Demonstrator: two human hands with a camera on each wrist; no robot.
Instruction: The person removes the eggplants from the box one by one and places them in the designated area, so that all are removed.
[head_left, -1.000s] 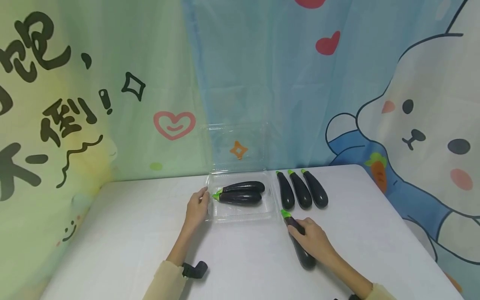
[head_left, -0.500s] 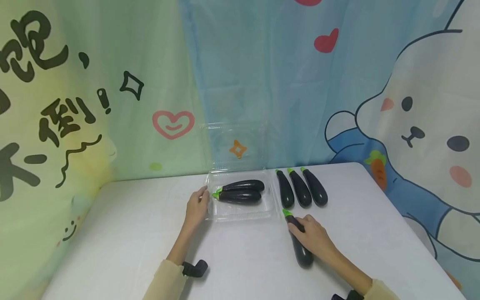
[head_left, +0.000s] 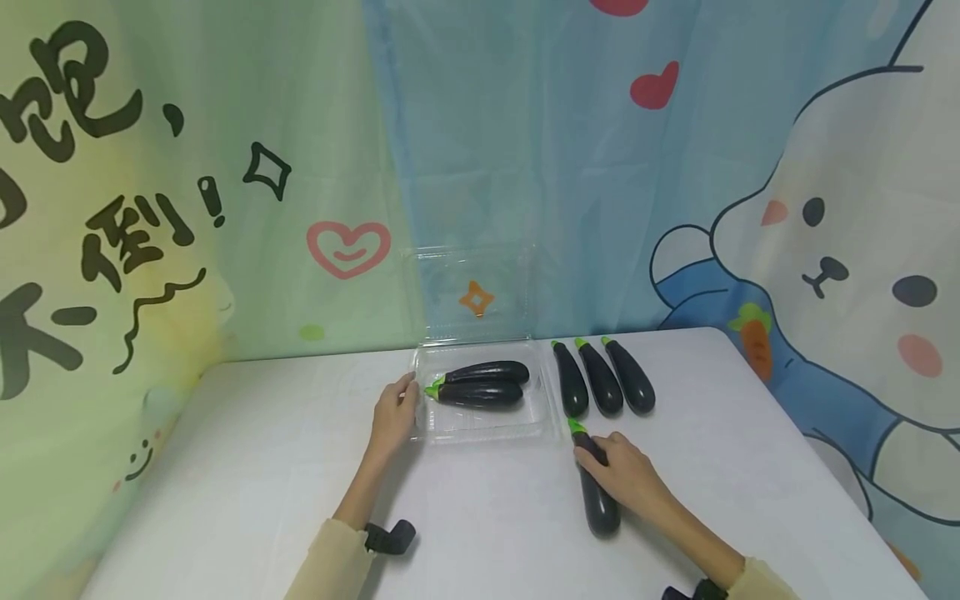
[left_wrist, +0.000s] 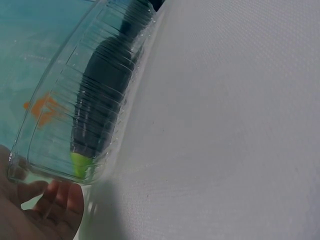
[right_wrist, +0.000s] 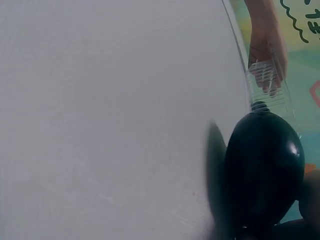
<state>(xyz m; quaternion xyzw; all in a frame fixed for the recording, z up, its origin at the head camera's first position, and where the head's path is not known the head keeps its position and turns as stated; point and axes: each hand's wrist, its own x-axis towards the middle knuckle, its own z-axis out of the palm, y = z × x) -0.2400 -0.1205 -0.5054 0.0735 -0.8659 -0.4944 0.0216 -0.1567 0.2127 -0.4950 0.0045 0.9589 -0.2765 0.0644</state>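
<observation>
My left hand (head_left: pixel 394 412) holds the left edge of a clear plastic clamshell box (head_left: pixel 487 429), its fingertips at the end wall below the rim in the left wrist view. Two dark eggplants lie side by side inside, a front eggplant (head_left: pixel 480 394) and a back eggplant (head_left: pixel 491 372), green stem ends to the left. My right hand (head_left: pixel 622 475) grips another eggplant (head_left: pixel 597 500) around its upper part, right of the box's front corner. Its green stem end points away from me; its rounded bottom (right_wrist: pixel 265 165) fills the lower right of the right wrist view.
Three more eggplants, a left one (head_left: pixel 572 383), a middle one (head_left: pixel 602 379) and a right one (head_left: pixel 630 377), lie in a row right of the box. The box's clear lid (head_left: pixel 480 267) stands raised against the printed curtain (head_left: pixel 585 167). Everything lies on a white table (head_left: pixel 247 467).
The eggplant in my right hand has turned slightly, its bottom end shifting left and its stem end a little right. The left hand and the box stay where they were.
</observation>
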